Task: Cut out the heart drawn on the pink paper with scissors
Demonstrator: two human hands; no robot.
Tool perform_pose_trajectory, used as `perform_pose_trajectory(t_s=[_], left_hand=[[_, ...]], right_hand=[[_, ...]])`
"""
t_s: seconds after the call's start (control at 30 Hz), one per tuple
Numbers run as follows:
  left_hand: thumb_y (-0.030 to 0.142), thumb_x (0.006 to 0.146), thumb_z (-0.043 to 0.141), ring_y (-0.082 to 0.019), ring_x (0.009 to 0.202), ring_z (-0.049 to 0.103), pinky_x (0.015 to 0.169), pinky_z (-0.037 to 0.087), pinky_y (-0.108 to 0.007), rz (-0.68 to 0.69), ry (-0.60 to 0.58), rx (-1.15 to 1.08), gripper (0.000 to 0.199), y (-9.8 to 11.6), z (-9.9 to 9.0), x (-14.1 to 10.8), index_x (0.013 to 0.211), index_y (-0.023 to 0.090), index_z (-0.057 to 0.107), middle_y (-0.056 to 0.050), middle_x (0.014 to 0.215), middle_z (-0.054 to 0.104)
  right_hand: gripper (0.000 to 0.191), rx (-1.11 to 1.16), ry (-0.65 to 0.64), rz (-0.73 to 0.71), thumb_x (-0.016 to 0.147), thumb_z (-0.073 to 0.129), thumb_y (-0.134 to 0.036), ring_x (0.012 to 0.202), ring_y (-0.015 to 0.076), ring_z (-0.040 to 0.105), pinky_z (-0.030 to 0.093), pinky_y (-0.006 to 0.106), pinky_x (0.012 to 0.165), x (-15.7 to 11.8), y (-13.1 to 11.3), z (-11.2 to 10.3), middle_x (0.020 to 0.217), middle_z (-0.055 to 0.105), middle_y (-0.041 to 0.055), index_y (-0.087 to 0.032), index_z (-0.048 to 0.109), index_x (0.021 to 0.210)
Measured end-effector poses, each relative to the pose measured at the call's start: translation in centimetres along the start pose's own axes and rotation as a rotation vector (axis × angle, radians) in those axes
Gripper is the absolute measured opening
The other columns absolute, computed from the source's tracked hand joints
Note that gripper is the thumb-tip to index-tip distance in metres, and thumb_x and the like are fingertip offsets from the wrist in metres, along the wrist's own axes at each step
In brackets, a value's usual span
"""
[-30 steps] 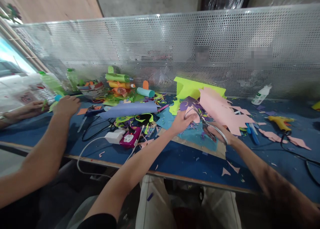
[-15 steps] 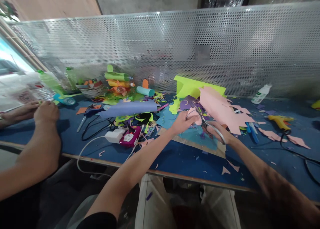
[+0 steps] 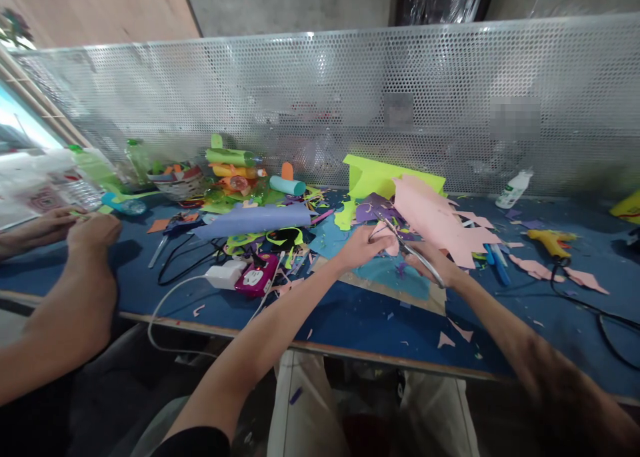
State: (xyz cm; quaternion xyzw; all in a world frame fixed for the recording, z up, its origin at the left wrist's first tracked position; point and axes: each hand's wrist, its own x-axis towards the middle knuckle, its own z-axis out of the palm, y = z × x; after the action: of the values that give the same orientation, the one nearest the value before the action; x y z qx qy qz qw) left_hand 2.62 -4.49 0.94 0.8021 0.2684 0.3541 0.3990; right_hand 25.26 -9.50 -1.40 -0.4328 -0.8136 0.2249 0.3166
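Pinched in my left hand [image 3: 364,245] is a small piece of pink paper [image 3: 392,245]. My right hand [image 3: 434,264] grips a pair of scissors [image 3: 423,260] by the handles, their blades at the upper edge of that piece. Beneath both hands lie a blue sheet [image 3: 400,277] and a brown board [image 3: 435,300]. Just behind them rest a purple paper scrap [image 3: 373,207] and a large pink sheet [image 3: 430,214] with a ragged edge. A bright yellow-green sheet [image 3: 370,174] leans at the back.
A co-worker's hands [image 3: 93,229] are at the left. Around the table [image 3: 350,324] lie a magenta power adapter [image 3: 257,276] with a white cable, a rolled lilac sheet [image 3: 255,220], a yellow glue gun [image 3: 549,242] and a white bottle [image 3: 514,189]. A perforated metal panel [image 3: 250,84] stands behind.
The scissors have turned slightly at the pink piece, and their blades look closer together. My left hand keeps its hold on the paper. The whole view has shifted a little.
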Motion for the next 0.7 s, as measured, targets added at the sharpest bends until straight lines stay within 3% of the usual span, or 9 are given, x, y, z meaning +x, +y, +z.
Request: perform_pose_trajectory(t_s=[0.3,0.43,0.7], left_hand=[[0.045,0.096,0.052,-0.01,0.056,0.041,0.057,0.032,-0.026,0.079,0.191,-0.05,0.039,-0.3,0.7,-0.1,0.068,0.017,0.052,0.002,0.06,0.046],[0.045,0.094,0.053,-0.01,0.058,0.036,0.057,0.029,-0.027,0.102,0.199,-0.012,0.04,-0.2,0.8,-0.2,0.065,0.018,0.048,0.003,0.06,0.04],[0.042,0.094,0.053,-0.01,0.057,0.033,0.056,0.027,-0.027,0.108,0.191,0.055,0.038,-0.3,0.8,-0.2,0.065,0.018,0.046,0.004,0.06,0.037]], right_hand=[[0.059,0.186,0.021,-0.005,0.088,0.041,-0.077,0.052,0.0124,0.041,0.035,0.028,0.048,-0.4,0.9,0.9,0.065,0.044,-0.0028,-0.02,0.052,0.079],[0.05,0.247,-0.064,-0.077,0.094,0.039,-0.07,0.06,0.0157,0.048,0.043,0.031,0.057,-0.9,0.2,0.7,0.076,0.049,-0.0003,-0.022,0.052,0.088],[0.056,0.203,-0.003,-0.08,0.093,0.031,-0.074,0.055,0.0157,0.048,0.043,0.032,0.056,-0.7,-0.4,1.1,0.066,0.049,-0.002,-0.023,0.05,0.081]])
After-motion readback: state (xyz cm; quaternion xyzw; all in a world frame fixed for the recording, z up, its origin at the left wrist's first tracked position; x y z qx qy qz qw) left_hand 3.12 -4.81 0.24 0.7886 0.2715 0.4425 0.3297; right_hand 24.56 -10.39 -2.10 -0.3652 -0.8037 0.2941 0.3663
